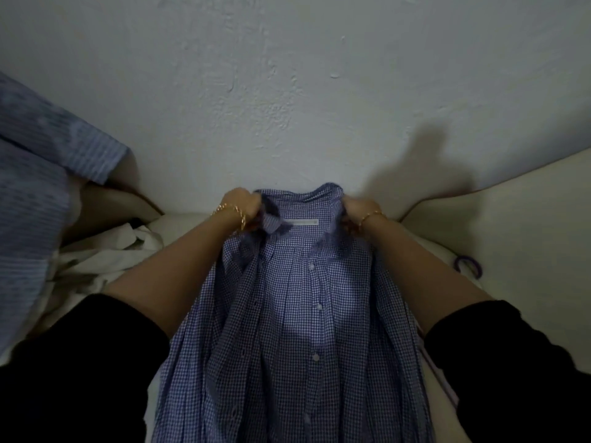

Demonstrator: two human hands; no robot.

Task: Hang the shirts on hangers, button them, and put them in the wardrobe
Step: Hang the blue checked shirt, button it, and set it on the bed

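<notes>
Your left hand (240, 206) and right hand (358, 215) each pinch the checked shirt (300, 314) at its collar, striped shirt (35, 199) far left.

The blue-and-white checked shirt (297, 314) hangs upright, held at both ends of its collar. It is open at the neck, with white buttons in a row down its middle and the cloth falling in loose folds. A blue striped shirt (35, 174) hangs at far left, blurred.

Dim, bluish, grainy — brightest on the front of the checked shirt (307, 314). Throws a dark shadow (425, 167) rightward on the wall (287, 75). Smeared at the left edge over the striped shirt (35, 174); bowed toward the borders.
</notes>
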